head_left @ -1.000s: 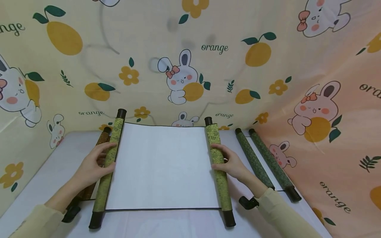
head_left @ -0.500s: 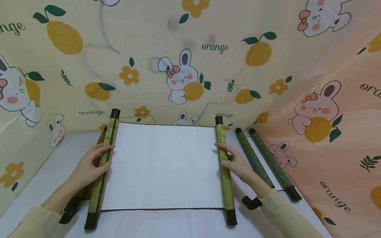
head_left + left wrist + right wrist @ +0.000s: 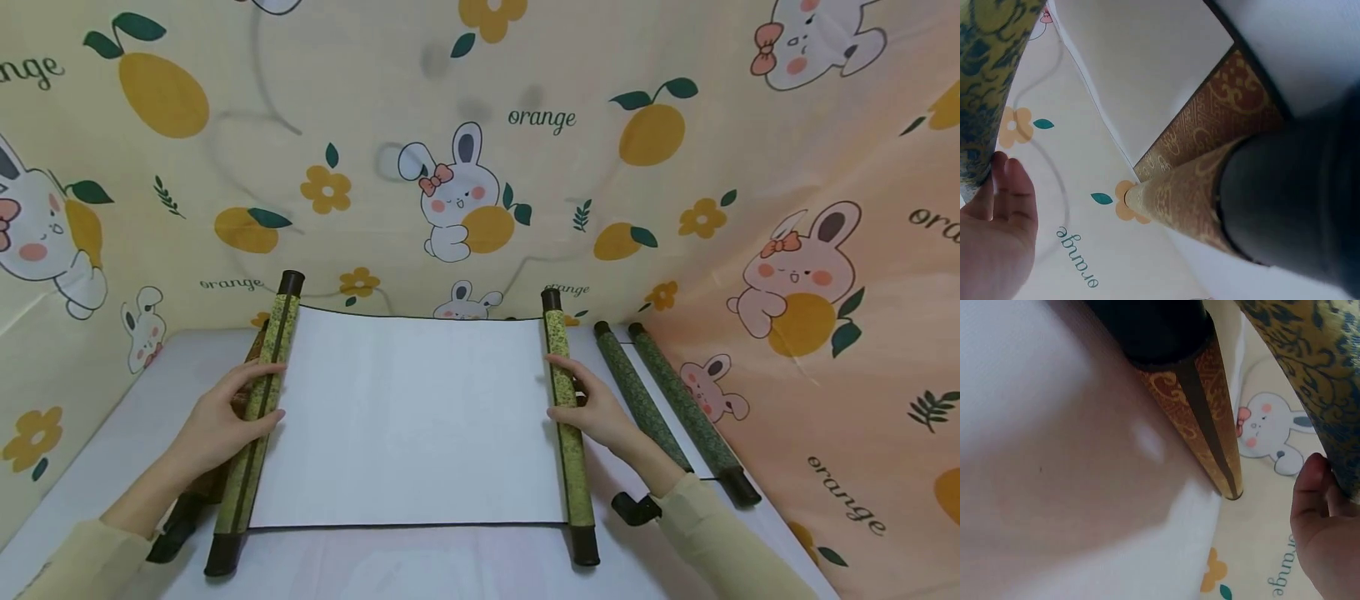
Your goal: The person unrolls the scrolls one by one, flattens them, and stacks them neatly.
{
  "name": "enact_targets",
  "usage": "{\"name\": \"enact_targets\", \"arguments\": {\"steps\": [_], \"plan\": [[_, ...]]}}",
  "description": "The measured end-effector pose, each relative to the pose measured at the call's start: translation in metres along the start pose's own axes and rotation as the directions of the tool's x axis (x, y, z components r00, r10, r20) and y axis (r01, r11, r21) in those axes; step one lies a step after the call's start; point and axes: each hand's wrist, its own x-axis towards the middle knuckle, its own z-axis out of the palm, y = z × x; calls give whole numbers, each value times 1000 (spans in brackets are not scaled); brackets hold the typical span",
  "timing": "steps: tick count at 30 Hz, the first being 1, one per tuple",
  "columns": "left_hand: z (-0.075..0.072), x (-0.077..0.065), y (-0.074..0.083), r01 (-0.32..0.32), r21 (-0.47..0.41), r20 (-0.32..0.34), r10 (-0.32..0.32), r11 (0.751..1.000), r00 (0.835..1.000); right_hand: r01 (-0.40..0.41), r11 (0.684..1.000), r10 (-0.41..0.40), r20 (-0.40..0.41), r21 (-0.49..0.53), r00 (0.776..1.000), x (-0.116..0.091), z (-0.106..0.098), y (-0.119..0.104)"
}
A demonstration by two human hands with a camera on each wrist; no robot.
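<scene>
A scroll with yellow-green patterned rollers and black end caps is held partly unrolled, its white paper [image 3: 412, 417] spread between the rollers. My left hand [image 3: 225, 417] grips the left roller [image 3: 251, 467] around its middle, fingers and thumb reaching onto the inner side. Opposite it, my right hand [image 3: 588, 404] holds the right roller [image 3: 576, 483] the same way. In the left wrist view the left hand [image 3: 1004, 231] has its fingers against the patterned roller [image 3: 991, 69]. In the right wrist view the right hand [image 3: 1325, 531] curls at the other roller [image 3: 1316, 369].
Beneath the held scroll lies a brown-patterned scroll with black caps, its left roller [image 3: 1179, 194] and right roller [image 3: 1200, 419] on the white table [image 3: 390, 567]. A dark green scroll [image 3: 686, 417] rests at the right. A printed cloth [image 3: 360, 100] hangs behind.
My hands have moved apart, carrying the left roller left and the right roller right. A wider stretch of white paper shows. Most of this happened before half a second ago.
</scene>
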Motion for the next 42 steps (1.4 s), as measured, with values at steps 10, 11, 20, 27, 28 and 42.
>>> {"name": "enact_targets", "arguments": {"steps": [10, 11, 20, 27, 28, 42], "plan": [[-8, -4, -6, 30, -36, 8, -30, 999, 1000, 1, 999, -2, 21, 40, 1000, -3, -10, 0], [-9, -5, -7, 33, -42, 11, -33, 999, 999, -13, 999, 12, 19, 45, 1000, -3, -11, 0], [-15, -8, -11, 22, -70, 7, -22, 997, 1000, -75, 997, 76, -30, 27, 997, -6, -18, 4], [-12, -9, -15, 25, -62, -2, -25, 998, 1000, -47, 999, 47, -27, 2, 999, -6, -20, 11], [-11, -9, -15, 33, -56, -3, -33, 998, 999, -43, 999, 43, -26, -4, 999, -6, -20, 12], [-16, -10, -16, 60, 15, -47, -60, 998, 997, -12, 1000, 12, 10, 1, 1000, -15, -29, -9]]}}
